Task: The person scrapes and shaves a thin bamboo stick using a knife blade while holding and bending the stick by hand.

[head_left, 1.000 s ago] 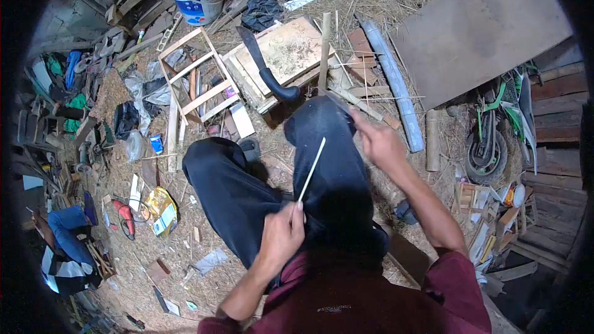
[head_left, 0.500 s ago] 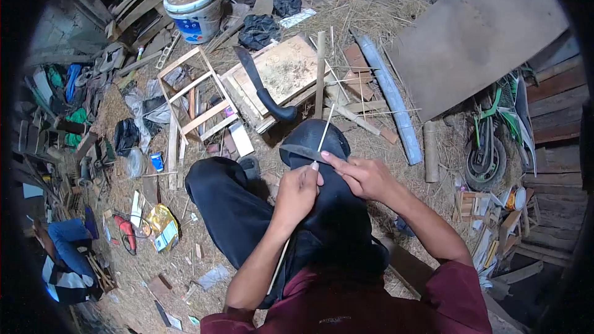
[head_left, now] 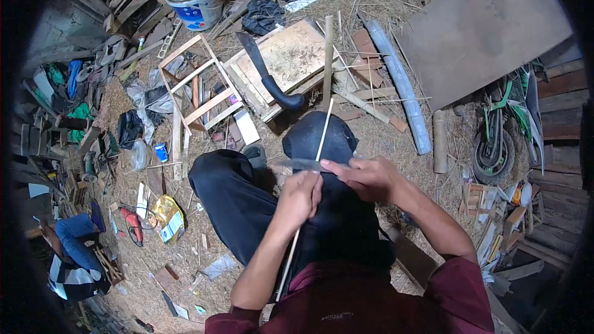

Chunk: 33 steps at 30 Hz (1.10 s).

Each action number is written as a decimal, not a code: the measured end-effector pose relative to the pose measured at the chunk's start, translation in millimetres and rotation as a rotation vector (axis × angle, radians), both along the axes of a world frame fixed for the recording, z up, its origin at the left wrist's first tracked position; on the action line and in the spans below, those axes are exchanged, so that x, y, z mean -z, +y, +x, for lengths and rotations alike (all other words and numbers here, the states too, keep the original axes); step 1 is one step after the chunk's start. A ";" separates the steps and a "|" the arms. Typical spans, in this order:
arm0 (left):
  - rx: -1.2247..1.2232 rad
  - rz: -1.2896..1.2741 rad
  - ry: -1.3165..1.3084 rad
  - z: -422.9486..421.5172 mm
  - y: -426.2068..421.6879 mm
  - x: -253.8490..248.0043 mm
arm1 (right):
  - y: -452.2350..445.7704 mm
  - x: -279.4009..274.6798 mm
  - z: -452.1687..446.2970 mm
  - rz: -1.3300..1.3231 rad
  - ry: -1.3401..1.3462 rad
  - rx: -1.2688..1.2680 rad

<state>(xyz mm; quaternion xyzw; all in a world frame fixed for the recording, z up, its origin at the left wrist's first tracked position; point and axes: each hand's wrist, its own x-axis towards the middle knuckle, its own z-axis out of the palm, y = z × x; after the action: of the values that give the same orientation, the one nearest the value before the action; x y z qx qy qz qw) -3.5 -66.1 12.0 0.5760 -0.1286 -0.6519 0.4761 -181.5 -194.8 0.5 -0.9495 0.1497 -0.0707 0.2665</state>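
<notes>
Over my right knee, my left hand (head_left: 298, 196) is closed around a thin pale wooden stick (head_left: 324, 130). The stick runs from beyond the knee, under my left forearm, down to my lap. In my right hand (head_left: 365, 178) is a knife (head_left: 298, 164), its handle hidden by the fingers. The blade points left and lies across the stick just above my left fingers; it looks blurred toward the tip. My right thumb or forefinger rests close to where blade and stick cross.
Ahead stands a wooden block (head_left: 291, 62) with a machete (head_left: 263, 71) lying on it. Left of it is a small wooden frame (head_left: 197, 86). A bamboo pole (head_left: 399, 86) and large board (head_left: 489, 31) lie right. Another person (head_left: 77, 247) sits at far left, near a red power tool (head_left: 132, 224).
The knife blade has shifted slightly down along the stick and is now blurred. Both hands stay close together, and the whole view has tilted a little.
</notes>
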 end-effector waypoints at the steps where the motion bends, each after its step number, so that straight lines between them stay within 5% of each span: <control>1: 0.005 0.026 0.053 3.7 -7.3 0.3 | 1.0 0.9 0.7 -0.005 0.018 0.023; 11: 0.049 0.070 0.195 -6.5 61.3 5.2 | -7.4 18.4 7.1 0.099 -0.233 0.347; 20: 0.039 -0.083 0.042 -3.4 -5.0 8.8 | -4.3 -4.8 3.0 0.066 -0.055 0.090; 27: 0.081 0.075 0.179 -10.5 70.7 -3.8 | -11.2 6.1 2.4 0.119 -0.154 0.326; 33: 0.039 -0.172 -0.259 -2.5 50.1 8.8 | 1.1 6.6 4.7 0.196 -0.340 0.373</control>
<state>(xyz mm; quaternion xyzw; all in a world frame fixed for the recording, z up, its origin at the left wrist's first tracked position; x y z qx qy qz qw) -6.0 -16.0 3.2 0.6097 -0.2554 -0.5680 0.4903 -176.8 -193.6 -6.1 -0.8497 0.2812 -0.2623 0.3608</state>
